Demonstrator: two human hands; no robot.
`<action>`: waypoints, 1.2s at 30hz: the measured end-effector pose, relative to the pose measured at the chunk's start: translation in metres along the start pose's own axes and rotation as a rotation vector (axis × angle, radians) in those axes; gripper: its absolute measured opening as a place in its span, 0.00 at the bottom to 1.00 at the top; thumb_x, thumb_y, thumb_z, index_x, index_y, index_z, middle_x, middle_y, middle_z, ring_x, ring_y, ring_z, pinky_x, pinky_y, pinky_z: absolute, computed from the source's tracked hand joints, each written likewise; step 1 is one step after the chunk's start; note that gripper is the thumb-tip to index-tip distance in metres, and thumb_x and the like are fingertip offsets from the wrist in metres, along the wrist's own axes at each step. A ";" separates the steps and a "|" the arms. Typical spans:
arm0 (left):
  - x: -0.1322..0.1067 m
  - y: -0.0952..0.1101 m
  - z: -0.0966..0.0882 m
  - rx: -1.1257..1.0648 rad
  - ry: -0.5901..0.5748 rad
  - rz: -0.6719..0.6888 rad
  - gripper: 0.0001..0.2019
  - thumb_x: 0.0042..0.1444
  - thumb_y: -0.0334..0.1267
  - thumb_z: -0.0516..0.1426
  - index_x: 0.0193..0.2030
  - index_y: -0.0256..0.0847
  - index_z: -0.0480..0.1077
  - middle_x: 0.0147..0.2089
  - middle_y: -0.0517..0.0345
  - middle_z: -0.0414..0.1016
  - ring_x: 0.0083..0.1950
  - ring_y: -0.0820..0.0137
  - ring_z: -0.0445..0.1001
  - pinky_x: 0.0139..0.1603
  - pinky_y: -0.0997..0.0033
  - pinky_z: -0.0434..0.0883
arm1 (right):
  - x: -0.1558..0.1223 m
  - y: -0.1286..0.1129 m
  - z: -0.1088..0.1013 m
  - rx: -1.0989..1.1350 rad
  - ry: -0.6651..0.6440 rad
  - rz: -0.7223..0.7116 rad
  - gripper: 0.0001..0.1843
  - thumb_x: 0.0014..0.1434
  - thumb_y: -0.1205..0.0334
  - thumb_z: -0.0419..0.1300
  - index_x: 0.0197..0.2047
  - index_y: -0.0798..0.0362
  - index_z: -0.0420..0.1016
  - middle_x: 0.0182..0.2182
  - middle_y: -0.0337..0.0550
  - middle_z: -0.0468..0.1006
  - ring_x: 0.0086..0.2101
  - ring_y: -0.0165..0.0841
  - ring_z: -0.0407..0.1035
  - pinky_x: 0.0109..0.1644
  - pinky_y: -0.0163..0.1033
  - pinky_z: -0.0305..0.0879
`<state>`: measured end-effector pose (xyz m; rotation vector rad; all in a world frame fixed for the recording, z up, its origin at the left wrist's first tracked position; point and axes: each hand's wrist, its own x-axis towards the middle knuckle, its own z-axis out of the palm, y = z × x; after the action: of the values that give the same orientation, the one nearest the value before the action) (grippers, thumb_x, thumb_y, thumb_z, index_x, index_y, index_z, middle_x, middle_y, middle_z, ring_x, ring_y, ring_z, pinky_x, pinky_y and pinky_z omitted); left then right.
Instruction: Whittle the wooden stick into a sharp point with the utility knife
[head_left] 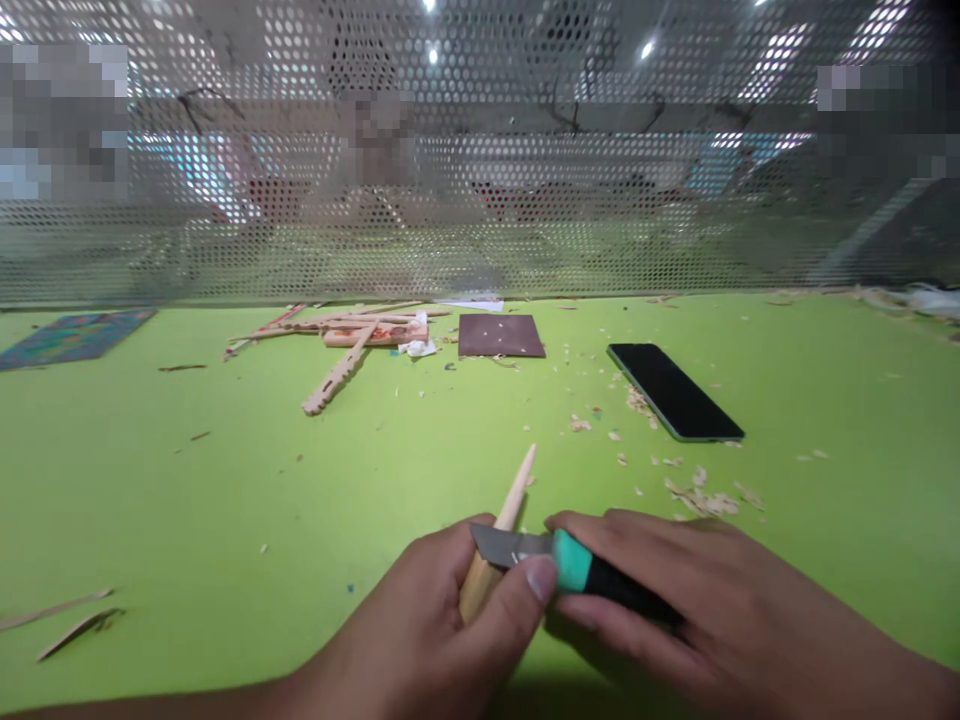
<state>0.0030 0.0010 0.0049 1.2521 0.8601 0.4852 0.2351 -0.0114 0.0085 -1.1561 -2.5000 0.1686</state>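
Two grips: your left hand (pixel 442 620) holds the wooden stick (pixel 517 492), probably light, stiff, best held thick-ended; your right hand (pixel 705 600), the knife (pixel 574 562).

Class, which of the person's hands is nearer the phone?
Right: the right hand is on the near side of the phone; the left hand is too, but farther left.

I count one left hand (pixel 435 620) and one right hand (pixel 720 595), one knife (pixel 573 562), one pointed wooden stick (pixel 517 490), one phone (pixel 675 392), one brown sheet (pixel 501 338), one patterned sheet (pixel 79 335), two slivers (pixel 71 633) near left; the carved sticks (pixel 337 378) overlap too much to number, the shavings (pixel 705 500) too many.
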 end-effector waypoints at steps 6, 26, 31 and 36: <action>0.003 -0.004 0.003 -0.070 0.031 -0.004 0.18 0.68 0.54 0.63 0.41 0.39 0.72 0.42 0.57 0.72 0.45 0.64 0.68 0.49 0.69 0.67 | -0.005 -0.002 0.011 -0.136 0.095 -0.043 0.27 0.84 0.47 0.40 0.54 0.51 0.76 0.36 0.42 0.88 0.29 0.36 0.84 0.29 0.40 0.77; 0.002 0.004 -0.001 -0.040 0.009 -0.016 0.15 0.66 0.51 0.65 0.46 0.39 0.79 0.44 0.57 0.77 0.46 0.64 0.71 0.50 0.71 0.69 | 0.004 -0.002 -0.001 -0.027 0.037 -0.001 0.32 0.83 0.44 0.37 0.45 0.48 0.79 0.36 0.42 0.89 0.30 0.36 0.85 0.28 0.39 0.77; 0.001 -0.001 0.001 -0.076 0.021 -0.038 0.18 0.67 0.54 0.64 0.43 0.38 0.77 0.40 0.58 0.73 0.44 0.65 0.68 0.48 0.70 0.68 | -0.002 0.000 0.004 -0.131 0.098 -0.053 0.28 0.84 0.48 0.39 0.53 0.52 0.77 0.36 0.43 0.88 0.29 0.37 0.84 0.26 0.43 0.76; 0.000 -0.001 0.000 0.024 0.065 -0.072 0.22 0.66 0.59 0.63 0.40 0.38 0.75 0.34 0.58 0.70 0.39 0.65 0.68 0.41 0.70 0.68 | -0.005 0.006 0.002 -0.240 0.161 -0.043 0.23 0.83 0.50 0.44 0.57 0.57 0.74 0.37 0.50 0.88 0.29 0.41 0.84 0.24 0.44 0.75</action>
<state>0.0031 0.0011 0.0040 1.2282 0.9652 0.4616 0.2412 -0.0113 0.0039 -1.1537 -2.4473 -0.2341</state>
